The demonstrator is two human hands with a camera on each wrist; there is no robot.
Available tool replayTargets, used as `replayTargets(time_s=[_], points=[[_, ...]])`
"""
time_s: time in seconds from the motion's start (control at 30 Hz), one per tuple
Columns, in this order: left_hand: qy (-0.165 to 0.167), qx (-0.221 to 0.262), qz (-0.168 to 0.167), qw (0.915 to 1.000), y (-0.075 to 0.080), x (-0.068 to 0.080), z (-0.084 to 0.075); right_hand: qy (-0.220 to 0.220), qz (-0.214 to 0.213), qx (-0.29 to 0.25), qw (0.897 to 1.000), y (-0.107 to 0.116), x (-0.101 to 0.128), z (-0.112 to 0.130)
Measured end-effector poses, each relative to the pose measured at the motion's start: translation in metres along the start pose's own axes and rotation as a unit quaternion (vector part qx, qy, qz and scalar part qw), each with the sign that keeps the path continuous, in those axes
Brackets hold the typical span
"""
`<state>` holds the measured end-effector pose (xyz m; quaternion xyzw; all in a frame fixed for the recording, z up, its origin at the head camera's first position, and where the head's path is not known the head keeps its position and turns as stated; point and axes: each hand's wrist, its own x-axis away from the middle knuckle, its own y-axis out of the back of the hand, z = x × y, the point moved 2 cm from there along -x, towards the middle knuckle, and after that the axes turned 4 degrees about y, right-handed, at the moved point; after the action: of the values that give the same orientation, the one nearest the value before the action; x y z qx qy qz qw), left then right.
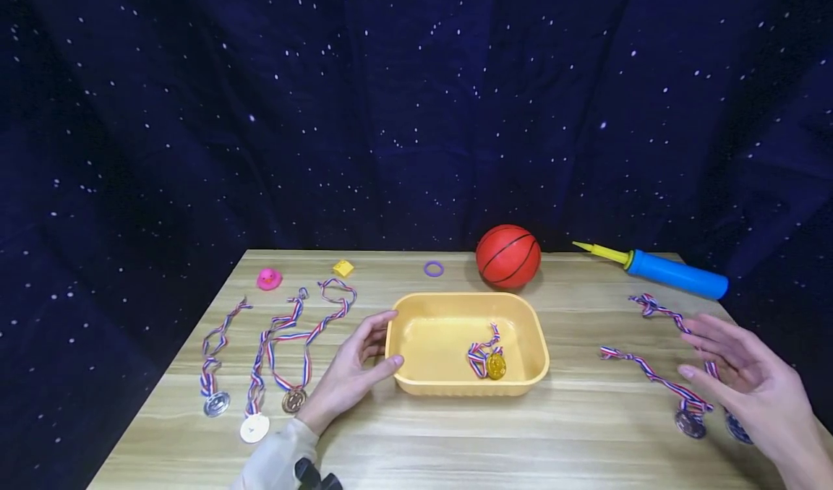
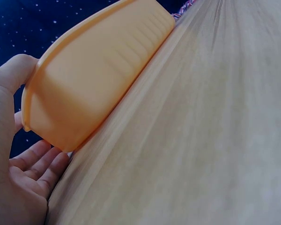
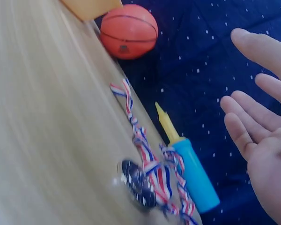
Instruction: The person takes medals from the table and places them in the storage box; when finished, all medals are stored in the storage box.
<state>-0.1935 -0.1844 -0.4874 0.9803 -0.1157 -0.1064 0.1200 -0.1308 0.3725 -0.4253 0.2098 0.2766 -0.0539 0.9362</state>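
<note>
A yellow plastic tray point(image 1: 416, 309) sits mid-table with a gold medal point(image 1: 495, 366) and its striped ribbon inside. My left hand point(image 1: 380, 342) rests against the tray's left end, straight fingers along the side wall. Its thumb point(image 2: 16, 70) lies on the front corner rim of the tray point(image 2: 93, 75). My right hand point(image 1: 703, 349) hovers open, palm point(image 3: 264, 140) spread, holding nothing. It is just above two medals point(image 1: 690, 423) with red-white-blue ribbons point(image 3: 150, 168) at the table's right.
Three more medals point(image 1: 293, 400) with ribbons lie left of the tray. Along the back edge are a pink duck point(image 1: 269, 279), a yellow block point(image 1: 343, 267), a purple ring point(image 1: 433, 268), an orange basketball point(image 1: 508, 256) and a blue pump point(image 1: 677, 273). A dark starry cloth hangs behind.
</note>
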Motion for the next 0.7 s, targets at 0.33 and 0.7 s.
replayTargets(time_s=[0.33, 0.7], points=[[0.004, -0.005, -0.001, 1.0000, 0.000, 0.001, -0.001, 0.030, 0.063, -0.040, 0.997, 0.007, 0.016, -0.020], [0.001, 0.000, 0.000, 1.0000, 0.000, -0.001, 0.000, 0.004, 0.136, 0.079, 0.988, 0.019, 0.028, -0.044]])
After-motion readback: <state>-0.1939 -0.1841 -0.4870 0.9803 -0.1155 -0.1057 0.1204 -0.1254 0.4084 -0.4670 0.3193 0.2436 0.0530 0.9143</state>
